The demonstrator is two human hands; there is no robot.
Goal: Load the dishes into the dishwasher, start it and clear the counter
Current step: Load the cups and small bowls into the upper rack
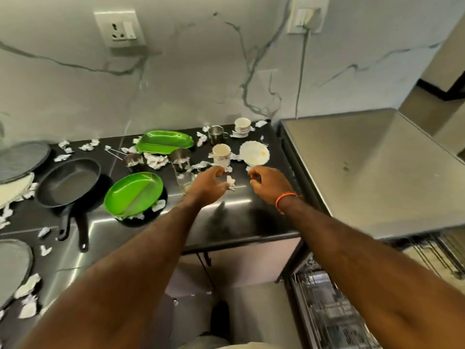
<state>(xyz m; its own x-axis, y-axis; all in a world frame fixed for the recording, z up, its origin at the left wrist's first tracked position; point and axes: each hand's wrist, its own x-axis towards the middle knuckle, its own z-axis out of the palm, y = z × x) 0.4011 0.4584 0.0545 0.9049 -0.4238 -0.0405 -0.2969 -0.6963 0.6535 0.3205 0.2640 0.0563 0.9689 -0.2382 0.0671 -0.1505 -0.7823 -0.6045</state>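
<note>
cup [221, 152] left of saucer [254, 152] | pans [69, 182] far left on counter [226, 217] | dishwasher [377, 172] right

Both arms stretched forward, left hand [210, 182] fingers loosely curled, right hand [269, 181] fingertips pinched together, orange band [285, 197] on right wrist.

The table [234, 217] is dark, glossy, smooth. Shiny steel mug [216, 134]; glossy green plastic plates [133, 192]; matt black frying pan [69, 182]; crumpled paper scraps [156, 161]; the saucer [254, 153] looks ceramic, perhaps.
</note>
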